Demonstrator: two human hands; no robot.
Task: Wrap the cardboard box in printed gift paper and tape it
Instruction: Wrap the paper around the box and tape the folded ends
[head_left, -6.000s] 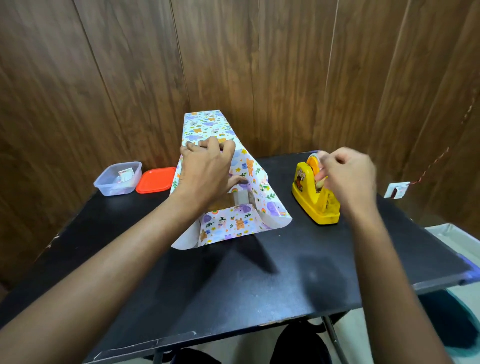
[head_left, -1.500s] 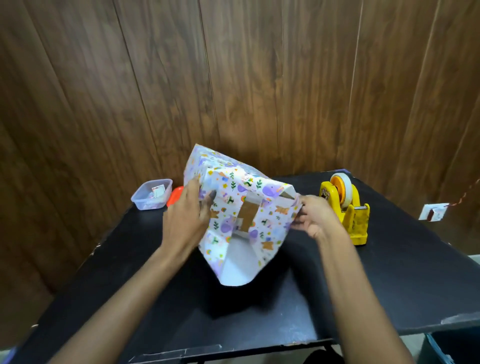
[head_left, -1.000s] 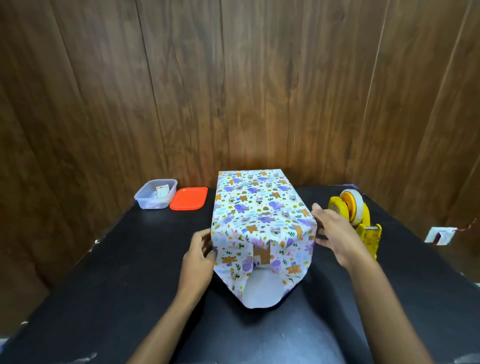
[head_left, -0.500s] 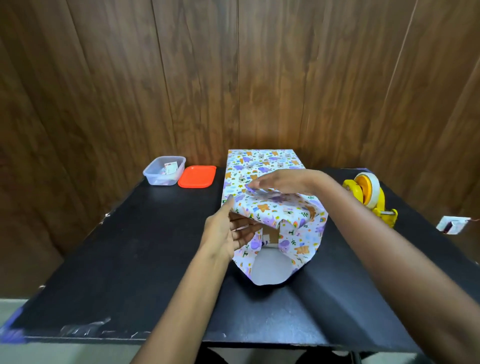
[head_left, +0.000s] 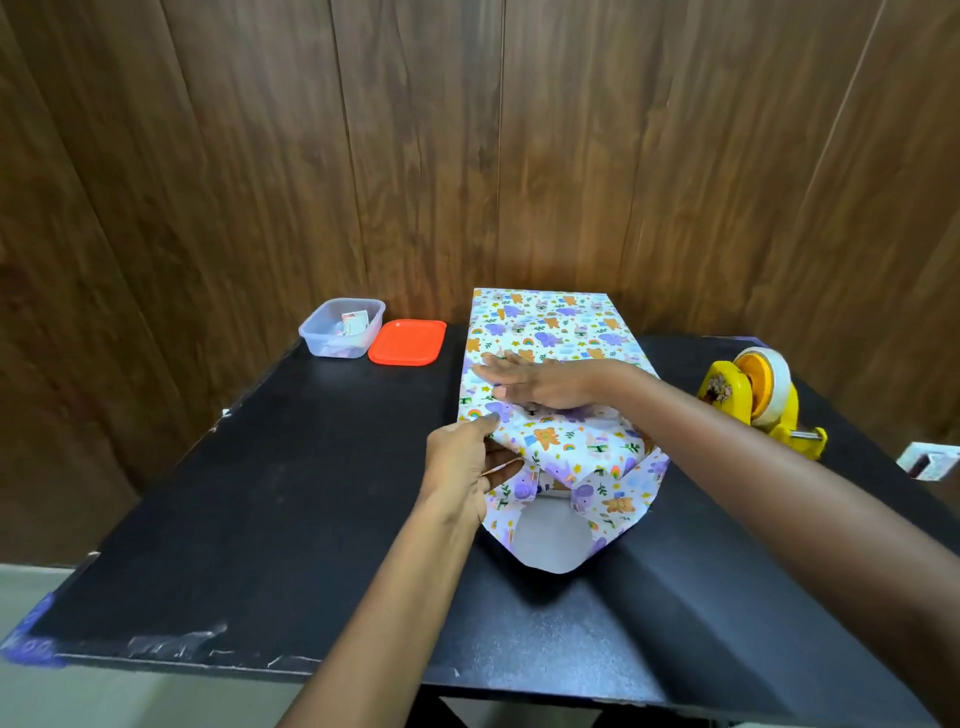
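We see the cardboard box (head_left: 551, 484), sheathed in glossy animal-print gift paper (head_left: 545, 332), lying mid-table. Our right hand (head_left: 535, 383) lies flat, fingers apart, pressing its top; our left hand (head_left: 467, 467) pinches the near-left paper edge, where before it was open.

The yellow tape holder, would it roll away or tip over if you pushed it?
Probably not roll: the yellow tape holder rests on a flat base on the black table, and only its tape roll is round. It looks chunky and low, so a gentle push would likely slide it. A hard push up high might tip it.
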